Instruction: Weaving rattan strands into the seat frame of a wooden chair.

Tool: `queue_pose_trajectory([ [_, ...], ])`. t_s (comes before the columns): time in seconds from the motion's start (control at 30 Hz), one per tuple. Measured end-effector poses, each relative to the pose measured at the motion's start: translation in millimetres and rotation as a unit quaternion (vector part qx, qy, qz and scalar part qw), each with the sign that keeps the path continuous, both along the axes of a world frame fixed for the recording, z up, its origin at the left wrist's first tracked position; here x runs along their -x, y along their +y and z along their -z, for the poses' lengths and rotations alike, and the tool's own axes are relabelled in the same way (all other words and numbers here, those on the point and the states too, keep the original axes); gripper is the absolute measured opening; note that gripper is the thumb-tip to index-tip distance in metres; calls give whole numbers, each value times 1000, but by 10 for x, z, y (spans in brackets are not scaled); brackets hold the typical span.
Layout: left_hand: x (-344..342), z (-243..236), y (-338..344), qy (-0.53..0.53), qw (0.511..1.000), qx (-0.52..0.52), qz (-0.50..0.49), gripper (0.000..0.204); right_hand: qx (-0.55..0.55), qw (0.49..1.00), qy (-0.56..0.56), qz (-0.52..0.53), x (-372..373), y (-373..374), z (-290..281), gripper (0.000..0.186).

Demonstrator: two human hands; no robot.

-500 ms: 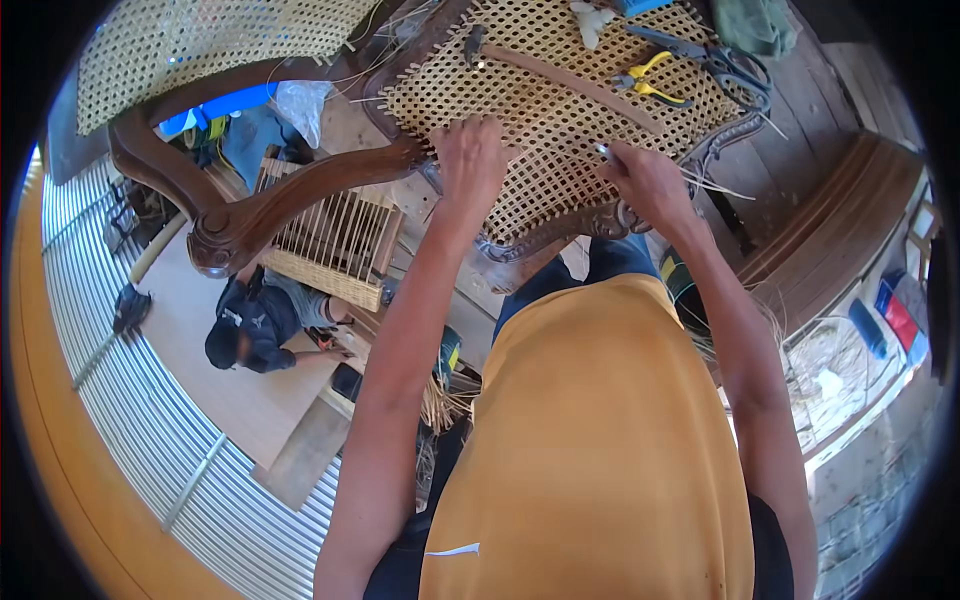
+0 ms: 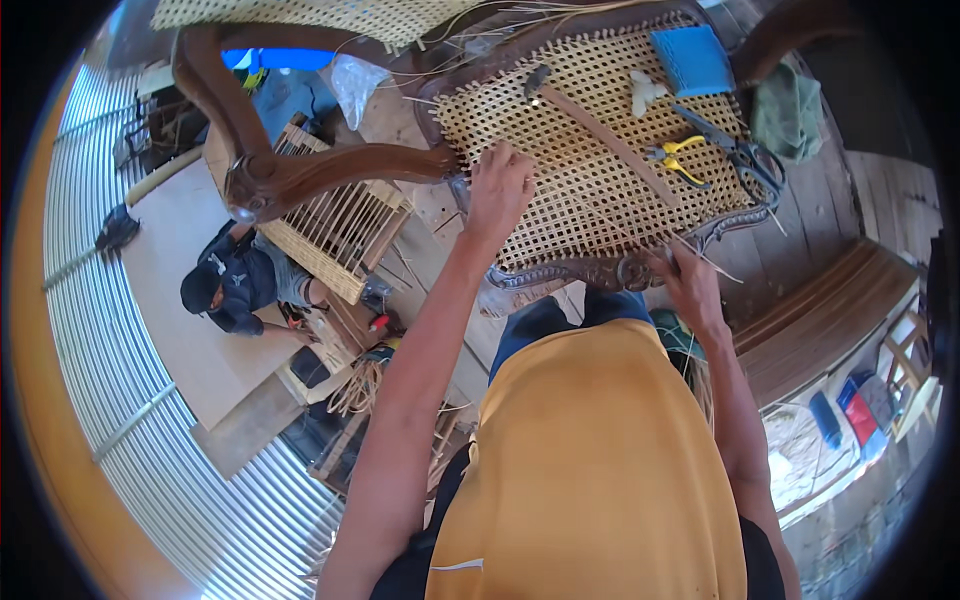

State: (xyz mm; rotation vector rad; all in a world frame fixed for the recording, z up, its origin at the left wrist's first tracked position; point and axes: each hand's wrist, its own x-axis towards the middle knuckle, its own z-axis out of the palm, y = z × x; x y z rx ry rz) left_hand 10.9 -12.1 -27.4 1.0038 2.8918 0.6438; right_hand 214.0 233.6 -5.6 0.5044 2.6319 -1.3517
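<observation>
A carved dark wooden chair seat [image 2: 636, 270] lies in front of me with a woven cane panel [image 2: 560, 205] across it. My left hand [image 2: 500, 190] rests on the panel's left part with its fingers curled down; whatever is in them is hidden. At the carved front rail, my right hand [image 2: 690, 285] is closed, its fingertips under the edge of view and what they hold not visible. Loose cane strands [image 2: 708, 260] stick out beside its fingers. On the weave lie a hammer [image 2: 610, 145], yellow-handled pliers [image 2: 682, 163], dark-handled scissors [image 2: 745, 160] and a blue block [image 2: 692, 60].
Curved wooden chair arms [image 2: 350, 168] reach out at the left and a second cane panel [image 2: 310, 12] stands beyond. A co-worker [image 2: 240, 280] sits at the left by a slatted, cane-wrapped frame [image 2: 335, 225]. Green cloth [image 2: 787, 112] and a brown wooden piece [image 2: 835, 310] lie at the right.
My right hand has dropped from the weave to the front rail, and the pale-tipped thing in it no longer shows. My left hand stays on the weave. The whole view has shifted.
</observation>
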Motion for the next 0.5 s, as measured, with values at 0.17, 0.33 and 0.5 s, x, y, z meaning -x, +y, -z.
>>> queue_pose_trajectory([
  [0.17, -48, 17, -7, 10, 1000, -11, -20, 15, -36, 999, 10, 34, -352, 222, 224, 30],
  [0.33, -332, 0, -124, 23, 994, -93, -46, 16, -40, 998, -25, 50, -346, 262, 202, 30],
  [0.5, -878, -148, -592, -14, 989, -138, -47, 14, -35, 997, -50, 45, -292, 210, 107, 27],
])
